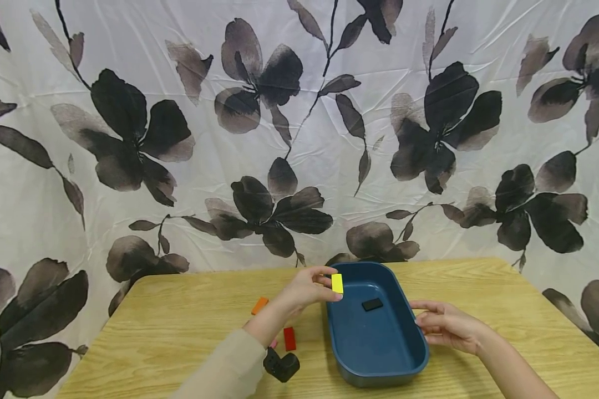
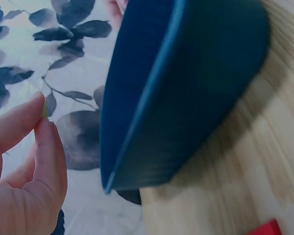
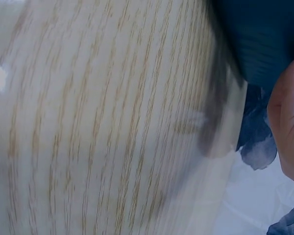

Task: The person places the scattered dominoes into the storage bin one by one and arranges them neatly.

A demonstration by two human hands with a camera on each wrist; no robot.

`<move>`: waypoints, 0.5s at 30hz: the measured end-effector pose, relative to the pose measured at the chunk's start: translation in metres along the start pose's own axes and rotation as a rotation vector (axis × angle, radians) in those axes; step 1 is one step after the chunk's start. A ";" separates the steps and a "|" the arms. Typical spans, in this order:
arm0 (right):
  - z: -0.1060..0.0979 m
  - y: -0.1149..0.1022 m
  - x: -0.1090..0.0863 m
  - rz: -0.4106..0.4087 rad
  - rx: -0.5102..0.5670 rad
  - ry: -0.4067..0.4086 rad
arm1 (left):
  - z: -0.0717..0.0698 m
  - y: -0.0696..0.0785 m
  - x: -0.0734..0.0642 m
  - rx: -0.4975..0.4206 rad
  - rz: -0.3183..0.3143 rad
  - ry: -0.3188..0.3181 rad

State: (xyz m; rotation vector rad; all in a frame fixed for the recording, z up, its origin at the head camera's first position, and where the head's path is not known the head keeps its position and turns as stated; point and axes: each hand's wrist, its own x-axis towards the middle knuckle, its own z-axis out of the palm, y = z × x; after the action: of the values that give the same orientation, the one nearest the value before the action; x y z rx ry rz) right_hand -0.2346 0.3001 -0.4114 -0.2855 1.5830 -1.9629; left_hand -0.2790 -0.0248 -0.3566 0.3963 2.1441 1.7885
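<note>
My left hand (image 1: 306, 289) pinches a small yellow block (image 1: 336, 283) between thumb and fingers, over the left rim of a deep blue bin (image 1: 379, 346). From the left wrist view, only a thin edge of the yellow block (image 2: 44, 108) shows between the fingertips. One black block (image 1: 372, 304) lies flat on the bin's floor. At the bin's right side, my right hand (image 1: 446, 324) has its loosely extended fingers against the outer wall. The right wrist view catches just part of that hand (image 3: 289, 117) beside the bin.
Left of the bin, an orange block (image 1: 260, 306) and a red block (image 1: 290, 338) lie on the wooden table (image 1: 179, 327). A pink piece (image 1: 273, 343) is mostly hidden by the left arm, near a black device (image 1: 282, 364) at the sleeve. A flowered curtain (image 1: 329, 138) hangs behind.
</note>
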 end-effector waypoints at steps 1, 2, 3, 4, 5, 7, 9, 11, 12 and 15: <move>0.000 0.000 0.000 -0.001 -0.002 0.002 | 0.002 0.002 0.002 -0.004 0.006 -0.003; 0.000 -0.001 0.000 -0.002 -0.002 0.003 | 0.004 0.004 0.003 -0.010 0.009 -0.004; 0.000 -0.001 0.000 -0.003 -0.003 0.004 | 0.006 0.006 0.004 -0.016 0.015 -0.007; 0.001 -0.001 0.000 -0.006 -0.002 0.003 | 0.009 0.008 0.006 -0.023 0.020 -0.008; 0.001 -0.001 0.000 -0.009 -0.001 0.002 | 0.011 0.009 0.007 -0.032 0.025 -0.009; 0.003 -0.001 0.000 -0.013 0.004 0.000 | 0.015 0.011 0.011 -0.050 0.032 -0.004; 0.004 0.000 0.001 -0.015 0.010 0.001 | 0.019 0.012 0.015 -0.057 0.034 0.011; 0.005 0.000 0.001 -0.014 0.014 0.005 | 0.023 0.014 0.019 -0.069 0.025 0.029; 0.006 -0.001 0.001 -0.012 0.016 0.008 | 0.024 0.015 0.022 -0.080 0.021 0.037; 0.006 -0.001 0.000 -0.011 0.011 0.011 | 0.031 0.018 0.028 -0.116 0.015 0.049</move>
State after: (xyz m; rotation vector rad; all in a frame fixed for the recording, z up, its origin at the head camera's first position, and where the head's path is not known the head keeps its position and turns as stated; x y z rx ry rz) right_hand -0.2320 0.2957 -0.4085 -0.2793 1.5803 -1.9841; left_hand -0.2918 0.0173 -0.3463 0.3443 2.0617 1.9395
